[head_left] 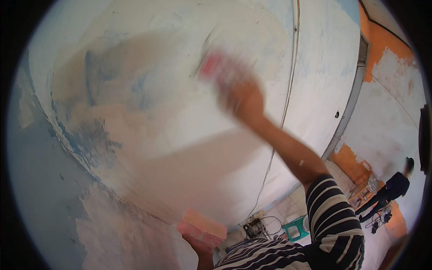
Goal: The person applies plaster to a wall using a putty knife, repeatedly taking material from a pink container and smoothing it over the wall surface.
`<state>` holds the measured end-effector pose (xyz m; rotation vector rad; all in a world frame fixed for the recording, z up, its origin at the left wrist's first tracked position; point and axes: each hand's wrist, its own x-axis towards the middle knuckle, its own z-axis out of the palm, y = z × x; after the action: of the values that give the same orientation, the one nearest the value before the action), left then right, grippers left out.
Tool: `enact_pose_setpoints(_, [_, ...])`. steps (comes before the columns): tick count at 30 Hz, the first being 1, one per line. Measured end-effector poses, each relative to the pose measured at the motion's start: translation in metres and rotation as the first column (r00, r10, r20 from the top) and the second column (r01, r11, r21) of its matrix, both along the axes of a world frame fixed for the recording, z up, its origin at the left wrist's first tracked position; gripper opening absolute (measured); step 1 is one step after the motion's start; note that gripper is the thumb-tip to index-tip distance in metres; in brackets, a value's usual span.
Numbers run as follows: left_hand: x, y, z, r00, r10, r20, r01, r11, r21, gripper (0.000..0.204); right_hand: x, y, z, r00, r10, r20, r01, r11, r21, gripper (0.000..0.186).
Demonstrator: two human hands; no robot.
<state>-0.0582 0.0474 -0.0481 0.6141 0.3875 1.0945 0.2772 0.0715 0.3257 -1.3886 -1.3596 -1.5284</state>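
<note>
My right hand (243, 99) is raised at the patchy wall (189, 121), its fingers closed around a flat red scraper (213, 64). Both are smeared by motion, so the scraper's exact shape is unclear. Its far edge is at the wall's surface or very near it. Low down near my body, my left hand (199, 247) grips a pink rectangular tub (202, 227) from underneath and the side. Pale filler-like paste shows inside the tub. Smooth off-white coating covers much of the wall, with blue and grey patches showing toward the left.
A cable (293, 58) runs down the wall to the right. At its foot are a small machine (255, 228) and a green plastic stool (296, 229). A person in dark clothes (396, 185) stands far right, beside a wooden chair (361, 193). A rough wall corner (81, 159) lies left.
</note>
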Motion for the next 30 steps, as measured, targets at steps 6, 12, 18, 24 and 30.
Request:
enact_pose_setpoints(6, [0.006, 0.003, 0.009, 0.994, 0.11, 0.0, -0.109, 0.993, 0.05, 0.087, -0.083, -0.03, -0.132, 0.85, 0.51, -0.131, -0.468, 0.619, -0.631, 0.028])
enact_pose_setpoints(12, [0.0, 0.007, -0.008, 1.0, 0.02, 0.023, -0.021, 0.999, 0.048, 0.081, 0.031, -0.047, 0.073, 0.943, 0.317, -0.104, -0.254, 0.886, 0.389, 0.039])
enact_pose_setpoints(18, [0.0, 0.004, -0.001, 0.993, 0.112, -0.048, -0.111, 0.994, 0.02, 0.079, -0.035, 0.001, -0.09, 0.976, 0.215, -0.04, -0.216, 0.917, -0.335, 0.044])
enact_pose_setpoints(24, [0.013, 0.001, 0.021, 0.974, 0.219, -0.058, -0.222, 0.974, -0.037, 0.055, -0.055, -0.046, -0.122, 0.838, 0.525, -0.15, -0.492, 0.605, -0.627, 0.056])
enact_pose_setpoints(30, [-0.004, 0.039, -0.052, 0.93, -0.282, 0.237, 0.226, 0.945, 0.238, 0.084, 0.046, -0.051, 0.047, 0.851, 0.467, -0.239, -0.353, 0.847, 0.398, 0.037])
